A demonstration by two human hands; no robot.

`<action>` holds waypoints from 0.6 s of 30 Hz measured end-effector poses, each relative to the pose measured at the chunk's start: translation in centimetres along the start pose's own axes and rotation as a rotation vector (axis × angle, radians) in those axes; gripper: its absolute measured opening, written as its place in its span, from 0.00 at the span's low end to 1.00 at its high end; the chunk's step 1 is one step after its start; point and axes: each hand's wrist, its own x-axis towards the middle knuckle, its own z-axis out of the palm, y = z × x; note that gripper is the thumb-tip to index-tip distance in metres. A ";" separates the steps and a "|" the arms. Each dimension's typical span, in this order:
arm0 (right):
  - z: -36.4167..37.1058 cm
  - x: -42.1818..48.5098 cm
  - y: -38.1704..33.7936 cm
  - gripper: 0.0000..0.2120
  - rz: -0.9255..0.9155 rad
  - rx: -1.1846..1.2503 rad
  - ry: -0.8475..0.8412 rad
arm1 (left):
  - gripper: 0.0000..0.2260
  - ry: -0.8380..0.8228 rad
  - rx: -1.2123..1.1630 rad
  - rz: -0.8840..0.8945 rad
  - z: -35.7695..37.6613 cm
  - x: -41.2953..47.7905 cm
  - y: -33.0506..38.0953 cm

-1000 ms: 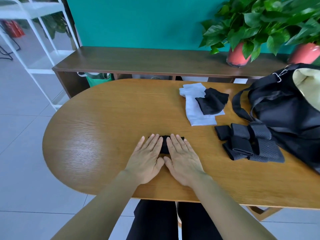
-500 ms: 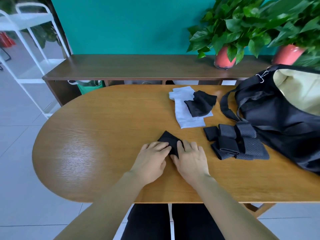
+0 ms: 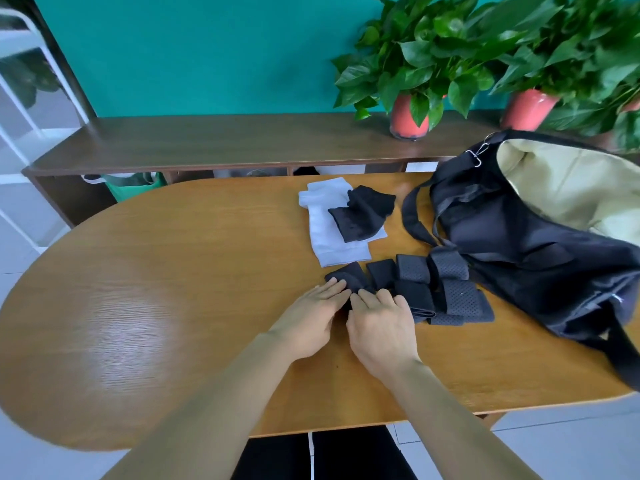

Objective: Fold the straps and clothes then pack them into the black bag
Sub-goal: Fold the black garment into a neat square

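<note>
Plants (image 3: 426, 57) in red pots stand on a dark shelf (image 3: 214, 140) behind the table (image 3: 173, 271), with a white rack (image 3: 15, 43) at the far left. Between the hands and the bag (image 3: 519, 244) lies a pile (image 3: 450, 294) of folded dark straps, touching the bag's near side. The bag lies at the table's right end with its mouth open and cream lining showing; its contents cannot be made out. A white cloth (image 3: 323, 244) lies folded behind the pile, with a black cloth (image 3: 363, 213) crumpled on it. The strap (image 3: 348, 277) is a small black folded packet, flat on the table, just touching the pile's left end. The left hand (image 3: 308, 320) lays nearly straight fingers on its left edge, and the right hand (image 3: 381, 327) curls its fingers over the near end. Both thumbs are hidden.
</note>
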 end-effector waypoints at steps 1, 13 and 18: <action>0.0 0.2 0.2 0.07 0.003 -0.011 -0.005 | 0.24 0.002 -0.002 0.000 0.0 0.4 0.0; -1.0 2.3 -0.3 0.12 0.061 0.219 -0.194 | 0.27 0.121 -0.057 -0.069 -3.2 -0.1 -2.3; -1.7 4.3 -0.2 0.09 0.143 0.263 -0.218 | 0.27 0.126 -0.035 -0.053 -4.3 -0.2 -2.7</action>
